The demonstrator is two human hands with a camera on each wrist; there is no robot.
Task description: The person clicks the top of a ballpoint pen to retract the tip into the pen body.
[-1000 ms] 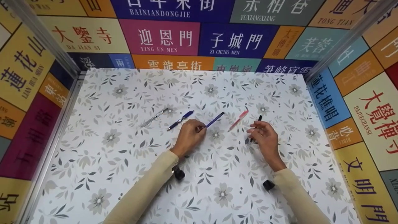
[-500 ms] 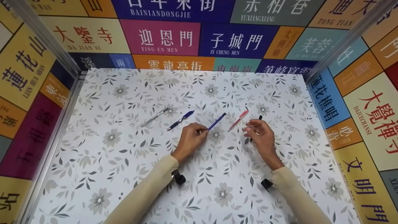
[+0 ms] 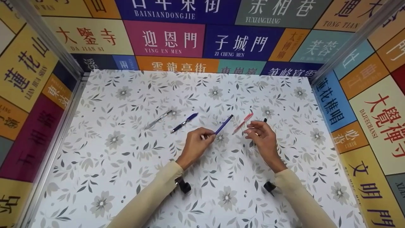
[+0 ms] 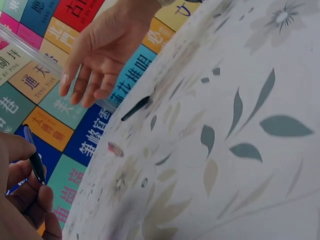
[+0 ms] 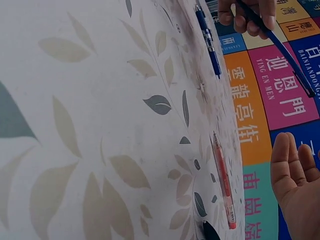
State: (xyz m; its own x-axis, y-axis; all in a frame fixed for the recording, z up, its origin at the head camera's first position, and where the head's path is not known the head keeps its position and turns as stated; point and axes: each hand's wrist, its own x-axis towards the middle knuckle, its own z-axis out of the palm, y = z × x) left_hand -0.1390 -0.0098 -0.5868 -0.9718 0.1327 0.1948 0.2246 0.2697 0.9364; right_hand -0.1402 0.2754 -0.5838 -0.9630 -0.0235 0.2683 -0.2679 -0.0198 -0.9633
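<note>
My left hand [image 3: 196, 144] pinches a blue pen [image 3: 224, 124] by its lower end, the dark end pointing away to the right. In the right wrist view that blue pen [image 5: 286, 47] is seen held up above the tabletop. My right hand [image 3: 263, 139] holds nothing; its fingers are loosely bent, and in the left wrist view the palm [image 4: 112, 42] shows bare. Beneath it a black pen [image 4: 135, 108] lies on the table, mostly hidden in the head view. Just left of that hand lies a red pen [image 3: 243, 123] with a clear barrel.
Left of the held pen, a blue pen with a silvery middle [image 3: 184, 123] and a clear pen [image 3: 158, 119] lie slanted on the flowered tabletop [image 3: 158, 196]. Panels with printed signs [image 3: 164, 39] enclose the back and sides.
My left hand has shifted a little right and nearer my body, carrying the blue pen. My right hand has drifted left toward the red pen. The lying pens have stayed put.
</note>
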